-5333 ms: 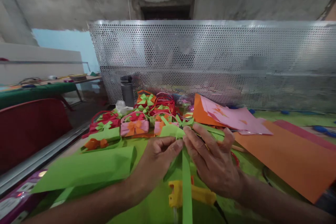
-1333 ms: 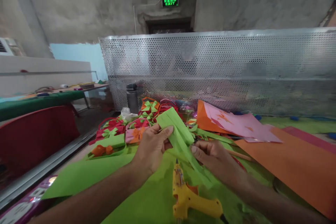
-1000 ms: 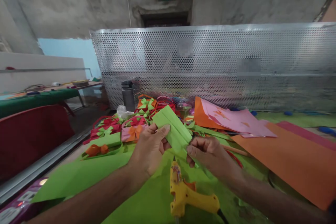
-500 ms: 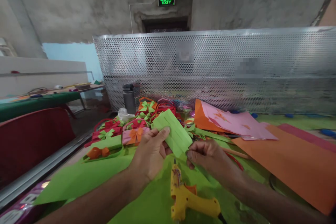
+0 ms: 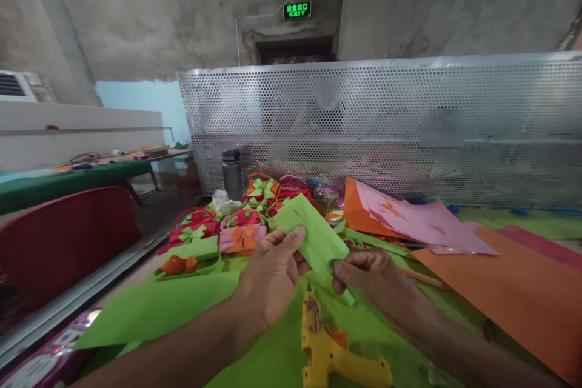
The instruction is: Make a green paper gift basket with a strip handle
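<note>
A folded light-green felt piece (image 5: 316,236) with slits along its face is held tilted between both hands. My left hand (image 5: 273,273) grips its left edge, thumb on top and fingers behind. At the lower right corner my right hand (image 5: 370,276) pinches the felt; a narrow green strip (image 5: 348,297) sticks out below those fingers. Whether the strip is part of the piece or separate is hard to tell. Just below the hands stands a yellow glue gun (image 5: 318,357), nozzle pointing away from me, on a green felt sheet (image 5: 268,345).
Small felt bags with bows (image 5: 243,236) are grouped behind my left hand, near a grey bottle (image 5: 232,176). Orange sheets (image 5: 513,285) and pink sheets (image 5: 422,215) lie at right. A perforated metal panel (image 5: 377,103) stands behind; a red chair (image 5: 68,242) is at left.
The green strip now protrudes below my right fingers, where it did not show before. Both hands keep hold of the felt piece. The whole view has shifted slightly.
</note>
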Motion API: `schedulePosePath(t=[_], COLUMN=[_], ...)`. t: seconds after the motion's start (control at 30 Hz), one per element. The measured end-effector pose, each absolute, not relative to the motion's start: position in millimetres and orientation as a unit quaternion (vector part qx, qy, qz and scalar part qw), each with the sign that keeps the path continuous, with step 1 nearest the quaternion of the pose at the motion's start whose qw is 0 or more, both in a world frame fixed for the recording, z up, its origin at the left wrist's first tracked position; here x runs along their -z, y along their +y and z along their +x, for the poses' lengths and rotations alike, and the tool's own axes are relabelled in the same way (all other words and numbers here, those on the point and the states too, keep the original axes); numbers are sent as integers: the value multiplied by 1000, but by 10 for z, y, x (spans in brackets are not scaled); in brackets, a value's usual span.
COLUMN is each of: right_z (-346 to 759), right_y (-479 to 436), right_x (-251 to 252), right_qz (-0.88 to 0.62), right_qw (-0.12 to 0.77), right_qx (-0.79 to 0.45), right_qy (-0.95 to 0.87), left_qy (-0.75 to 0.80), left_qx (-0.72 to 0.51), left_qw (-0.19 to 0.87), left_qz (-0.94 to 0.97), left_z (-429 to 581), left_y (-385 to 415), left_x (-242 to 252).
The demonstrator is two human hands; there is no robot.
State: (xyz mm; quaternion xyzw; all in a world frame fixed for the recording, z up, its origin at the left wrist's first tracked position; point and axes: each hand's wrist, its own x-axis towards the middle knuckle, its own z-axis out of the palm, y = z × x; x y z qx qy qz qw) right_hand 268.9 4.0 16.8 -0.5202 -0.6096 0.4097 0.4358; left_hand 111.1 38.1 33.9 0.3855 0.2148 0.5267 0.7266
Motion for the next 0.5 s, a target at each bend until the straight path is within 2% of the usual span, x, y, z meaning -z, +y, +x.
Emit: schedulePosePath(t=[0.2, 0.37, 0.43, 0.5], right_z=[2784, 2891, 2918, 2931], right_y=[101, 143, 155, 165], right_x=[-182, -251, -271, -279], right_qz=[-560, -537, -535, -531], right_qw=[421, 436, 428, 422], right_qx=[-322, -326, -331, -333], right_qy=[-637, -644, -649, -655], left_qy=[275, 351, 355, 347], left_qx=[-495, -520, -546, -562], left_qw=[671, 485, 390, 338], left_qz=[479, 609, 651, 670], left_z=[1017, 841, 779, 736], left_y=[457, 592, 644, 683], left_x=[-431, -520, -564, -608])
